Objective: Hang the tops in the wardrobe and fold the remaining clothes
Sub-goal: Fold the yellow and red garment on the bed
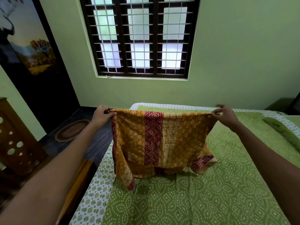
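A green-walled bedroom with a dark barred window [139, 38] sits behind a bed [186, 200] covered in a green sheet dotted with white. Above the bed's near left part a mustard-yellow top [142, 140] hangs stretched between two outstretched arms, its upper edge pulled taut and level, its lower end and sleeves drooping until they touch the bed. A red band with a white diamond print runs down its middle, a paler cream panel lies just right of that, and the sleeve cuffs carry the same red print. At the top's left corner the left hand [102, 115] grips the bunched cloth with curled fingers. At the right corner the right hand [224, 115] pinches the edge between thumb and forefinger, the other fingers spread loosely above. Farther along the bed, at its right edge, lies a folded green cloth [282, 130]. A round woven mat [72, 130] rests on the dark floor left of the bed.
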### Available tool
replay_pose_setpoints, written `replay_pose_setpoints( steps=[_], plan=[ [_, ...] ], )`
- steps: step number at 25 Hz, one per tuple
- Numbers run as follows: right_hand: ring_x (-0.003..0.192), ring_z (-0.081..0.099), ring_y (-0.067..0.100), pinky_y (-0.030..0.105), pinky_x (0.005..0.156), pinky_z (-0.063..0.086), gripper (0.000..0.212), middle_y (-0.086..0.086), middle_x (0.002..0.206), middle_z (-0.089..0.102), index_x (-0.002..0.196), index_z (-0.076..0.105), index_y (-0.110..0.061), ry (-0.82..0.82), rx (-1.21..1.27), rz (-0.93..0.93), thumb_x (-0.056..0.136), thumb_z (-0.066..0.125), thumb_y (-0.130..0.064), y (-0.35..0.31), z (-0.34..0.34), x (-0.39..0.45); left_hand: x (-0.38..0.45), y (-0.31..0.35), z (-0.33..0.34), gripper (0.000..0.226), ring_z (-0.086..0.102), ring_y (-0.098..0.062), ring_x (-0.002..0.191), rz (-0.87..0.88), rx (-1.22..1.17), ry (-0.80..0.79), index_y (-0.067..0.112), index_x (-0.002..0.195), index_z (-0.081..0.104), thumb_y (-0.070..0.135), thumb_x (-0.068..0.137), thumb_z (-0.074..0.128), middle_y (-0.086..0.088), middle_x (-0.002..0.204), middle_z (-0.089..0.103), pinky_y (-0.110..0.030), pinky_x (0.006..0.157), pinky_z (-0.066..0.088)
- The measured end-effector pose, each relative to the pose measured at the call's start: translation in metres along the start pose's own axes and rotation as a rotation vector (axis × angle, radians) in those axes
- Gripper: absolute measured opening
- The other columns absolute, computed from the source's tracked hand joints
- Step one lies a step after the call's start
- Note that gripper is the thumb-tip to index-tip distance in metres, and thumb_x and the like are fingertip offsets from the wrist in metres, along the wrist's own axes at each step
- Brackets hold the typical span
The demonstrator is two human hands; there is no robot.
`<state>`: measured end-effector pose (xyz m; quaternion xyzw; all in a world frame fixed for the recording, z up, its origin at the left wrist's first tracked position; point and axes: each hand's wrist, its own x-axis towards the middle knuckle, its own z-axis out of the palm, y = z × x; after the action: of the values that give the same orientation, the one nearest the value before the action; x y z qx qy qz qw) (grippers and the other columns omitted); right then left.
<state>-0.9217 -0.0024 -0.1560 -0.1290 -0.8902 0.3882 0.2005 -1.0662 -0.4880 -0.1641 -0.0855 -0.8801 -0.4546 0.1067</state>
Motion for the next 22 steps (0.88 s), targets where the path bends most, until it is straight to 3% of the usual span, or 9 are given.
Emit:
replay_pose_setpoints(
  steps=[3, 5, 7, 9, 12, 14, 18, 20, 22],
  plan=[
    [0.074, 0.058, 0.015, 0.022, 0.065, 0.048, 0.044, 0.006, 0.080, 0.063, 0.081, 0.067, 0.000, -0.393, 0.443, 0.184, 0.062, 0.082, -0.037, -0.011, -0.012, -0.013, -0.002, -0.001, -0.002, 0.018, 0.061, -0.022, 0.093, -0.317, -0.595, -0.142, 0.001, 0.097, 0.064, 0.016, 0.088, 0.063, -0.017, 0.109, 0.061, -0.037, 0.095, 0.048],
    [0.066, 0.052, 0.015, 0.018, 0.052, 0.046, 0.016, 0.007, 0.073, 0.056, 0.075, 0.062, -0.004, -0.404, 0.516, 0.324, 0.079, 0.070, -0.016, -0.022, 0.003, -0.020, -0.004, 0.002, 0.009, 0.014, 0.061, -0.022, 0.085, -0.437, -0.496, 0.016, 0.002, 0.091, 0.065, 0.015, 0.088, 0.063, -0.021, 0.110, 0.064, -0.037, 0.087, 0.051],
    [0.062, 0.051, 0.017, 0.017, 0.044, 0.047, 0.011, 0.011, 0.074, 0.054, 0.073, 0.059, -0.004, -0.189, 0.471, 0.390, 0.083, 0.064, -0.001, -0.036, 0.033, -0.027, -0.015, 0.021, 0.030, 0.021, 0.058, -0.022, 0.087, -0.464, -0.253, 0.253, -0.002, 0.102, 0.064, 0.011, 0.086, 0.065, -0.020, 0.111, 0.064, -0.034, 0.084, 0.049],
    [0.055, 0.051, 0.016, 0.017, 0.039, 0.046, 0.019, 0.010, 0.071, 0.052, 0.076, 0.053, -0.010, -0.116, 0.569, 0.432, 0.083, 0.060, 0.007, -0.058, 0.061, -0.036, -0.030, 0.054, 0.054, 0.024, 0.058, -0.022, 0.087, -0.313, -0.177, 0.231, 0.003, 0.110, 0.057, 0.005, 0.087, 0.062, -0.015, 0.101, 0.062, -0.026, 0.075, 0.044],
    [0.044, 0.052, 0.008, 0.018, 0.038, 0.046, 0.023, 0.009, 0.069, 0.054, 0.075, 0.052, -0.010, -0.266, 0.732, 0.378, 0.085, 0.054, 0.011, -0.101, 0.081, -0.048, -0.042, 0.107, 0.080, 0.022, 0.053, -0.002, 0.066, 0.083, -0.119, -0.237, 0.008, 0.089, 0.059, -0.008, 0.089, 0.045, -0.005, 0.081, 0.057, -0.017, 0.060, 0.040],
    [0.053, 0.055, 0.012, 0.021, 0.046, 0.052, 0.019, 0.010, 0.073, 0.057, 0.073, 0.058, -0.003, -0.330, 0.779, 0.350, 0.086, 0.053, 0.009, -0.121, 0.084, -0.047, -0.046, 0.133, 0.090, 0.034, 0.057, -0.006, 0.078, 0.211, -0.016, -0.417, 0.002, 0.086, 0.070, -0.012, 0.086, 0.039, -0.005, 0.088, 0.062, -0.012, 0.067, 0.042],
    [0.060, 0.063, 0.020, 0.029, 0.061, 0.059, 0.016, 0.012, 0.068, 0.060, 0.080, 0.059, 0.005, -0.401, 0.851, 0.368, 0.088, 0.046, 0.010, -0.131, 0.084, -0.046, -0.051, 0.163, 0.103, 0.020, 0.053, -0.010, 0.076, 0.340, 0.065, -0.427, -0.001, 0.089, 0.069, 0.017, 0.088, 0.061, -0.002, 0.084, 0.061, -0.020, 0.064, 0.040],
    [0.060, 0.063, 0.019, 0.024, 0.059, 0.058, 0.017, 0.013, 0.067, 0.063, 0.078, 0.062, 0.004, -0.378, 0.767, 0.294, 0.085, 0.050, 0.014, -0.131, 0.084, -0.048, -0.052, 0.165, 0.106, 0.034, 0.051, -0.011, 0.077, 0.430, 0.211, -0.397, 0.001, 0.092, 0.068, 0.030, 0.077, 0.076, -0.002, 0.085, 0.058, -0.019, 0.062, 0.034],
    [0.053, 0.062, 0.013, 0.020, 0.056, 0.055, 0.019, 0.007, 0.060, 0.065, 0.074, 0.064, -0.001, -0.348, 0.746, 0.225, 0.083, 0.055, 0.013, -0.132, 0.083, -0.052, -0.053, 0.167, 0.110, 0.034, 0.053, -0.019, 0.084, 0.501, 0.307, -0.348, -0.003, 0.095, 0.066, 0.021, 0.074, 0.077, -0.011, 0.093, 0.060, -0.016, 0.063, 0.030]
  ],
)
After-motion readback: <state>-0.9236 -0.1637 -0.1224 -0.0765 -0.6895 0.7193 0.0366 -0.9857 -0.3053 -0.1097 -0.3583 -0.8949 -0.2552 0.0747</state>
